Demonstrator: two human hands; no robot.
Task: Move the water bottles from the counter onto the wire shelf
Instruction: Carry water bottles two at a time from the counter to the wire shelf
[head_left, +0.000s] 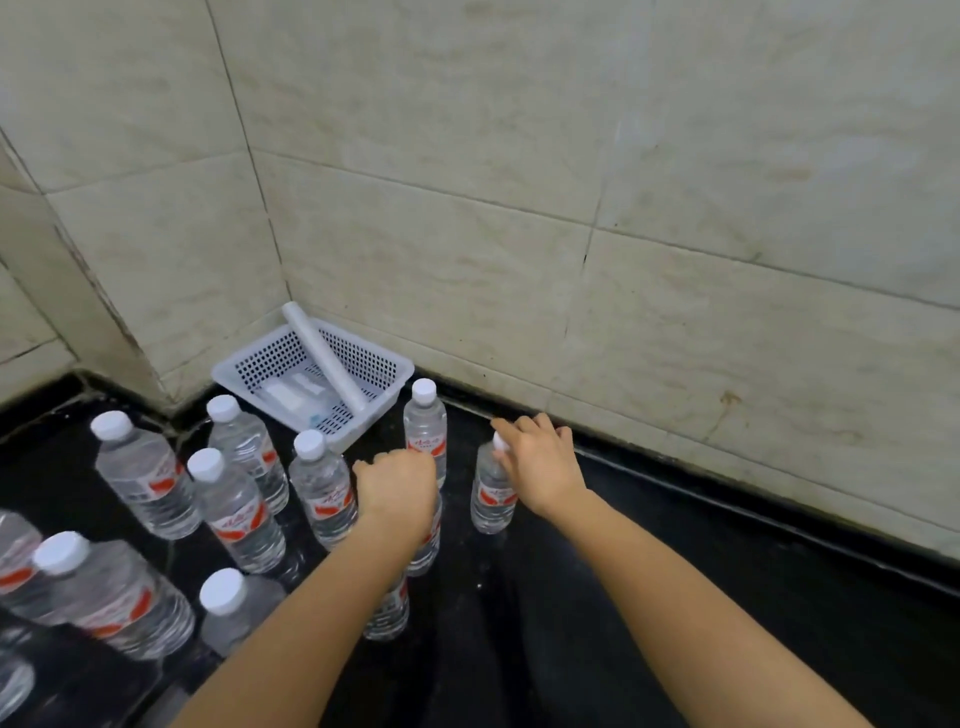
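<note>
Right hand (540, 462) is curled over the top of a bottle (492, 493), fingers wrapped round the cap so only a sliver of white pokes out. That bottle stands upright on the black counter (675, 597), a bit apart from the rest. Left hand (397, 491) is clenched on top of another bottle (427, 540), cap totally hidden under the fist, so it looks like a grip on the neck, though I can't see the fingers' undersides.

Just behind the left hand there's one more upright bottle (425, 431) with its cap showing, right by the corner of a white basket (363, 410). The basket sits tucked into the tiled wall (571, 182) corner, with a white tube (324, 358) lying diagonally across it and some packets inside.

Off to the left, a cluster of capped bottles (236, 509) stands on the counter, all with red labels, a few blurry ones at the frame edge. No shelf in view.
</note>
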